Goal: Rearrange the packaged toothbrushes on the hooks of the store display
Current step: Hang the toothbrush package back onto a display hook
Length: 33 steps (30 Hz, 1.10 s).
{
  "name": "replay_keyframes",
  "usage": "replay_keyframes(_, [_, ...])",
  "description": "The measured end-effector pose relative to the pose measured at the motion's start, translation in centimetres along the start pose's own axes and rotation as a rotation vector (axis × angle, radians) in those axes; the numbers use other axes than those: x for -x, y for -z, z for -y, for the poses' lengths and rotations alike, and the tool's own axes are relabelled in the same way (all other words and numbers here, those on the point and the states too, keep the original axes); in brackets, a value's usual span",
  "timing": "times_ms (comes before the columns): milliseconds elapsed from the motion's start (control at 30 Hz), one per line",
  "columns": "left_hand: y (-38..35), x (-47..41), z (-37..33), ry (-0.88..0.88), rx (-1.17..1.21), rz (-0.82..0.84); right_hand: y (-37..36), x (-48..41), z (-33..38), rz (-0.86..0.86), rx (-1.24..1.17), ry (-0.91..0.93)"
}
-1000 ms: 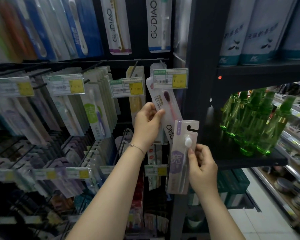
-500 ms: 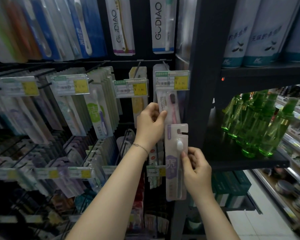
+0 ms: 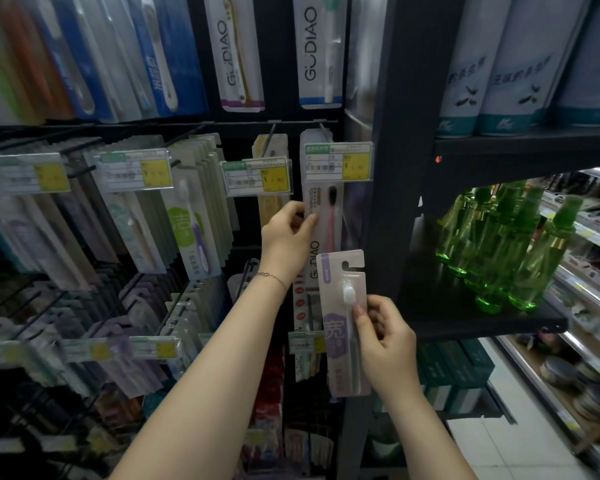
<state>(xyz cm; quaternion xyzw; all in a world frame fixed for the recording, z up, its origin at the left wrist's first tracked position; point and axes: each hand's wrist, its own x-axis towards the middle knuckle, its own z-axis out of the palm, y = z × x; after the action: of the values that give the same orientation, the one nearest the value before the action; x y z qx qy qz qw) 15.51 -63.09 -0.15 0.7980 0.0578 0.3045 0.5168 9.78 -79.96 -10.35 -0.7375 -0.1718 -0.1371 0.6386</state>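
Observation:
A white pack with a pink, dark-bristled toothbrush [image 3: 328,220] hangs upright on the rightmost hook [image 3: 323,128], behind a price tag [image 3: 338,162]. My left hand [image 3: 286,237] pinches its left edge. My right hand [image 3: 383,336] grips a pale pack with a purple label and a white toothbrush [image 3: 343,323], held upright in front of the display, below and right of the hanging pack, off any hook.
Rows of hooks with several toothbrush packs [image 3: 194,202] and price tags [image 3: 257,176] fill the left. A black upright post [image 3: 392,168] bounds the display on the right. Beyond it, green bottles [image 3: 499,244] stand on a dark shelf [image 3: 482,322].
The pink toothbrush pack has swung from tilted to hanging straight on its hook under my left hand. My right hand has moved the purple-labelled pack slightly left and turned it upright.

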Motion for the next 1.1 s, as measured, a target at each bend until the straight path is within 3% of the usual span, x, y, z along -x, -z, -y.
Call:
replay_keyframes(200, [1.4, 0.4, 1.3, 0.124, 0.178, -0.005, -0.5, -0.2, 0.4, 0.033, -0.015, 0.016])
replay_keyframes(500, [6.5, 2.9, 3.7, 0.097, 0.031, 0.065, -4.5, -2.3, 1.4, 0.095, -0.026, 0.076])
replay_keyframes(867, [14.5, 3.8, 8.3, 0.014, 0.076, 0.095, -13.7, -3.4, 3.8, 0.194, -0.022, 0.167])
replay_keyframes(1100, [21.5, 3.6, 11.1, 0.083, 0.131, 0.058, -21.6, -2.6, 5.8, 0.152, -0.031, 0.153])
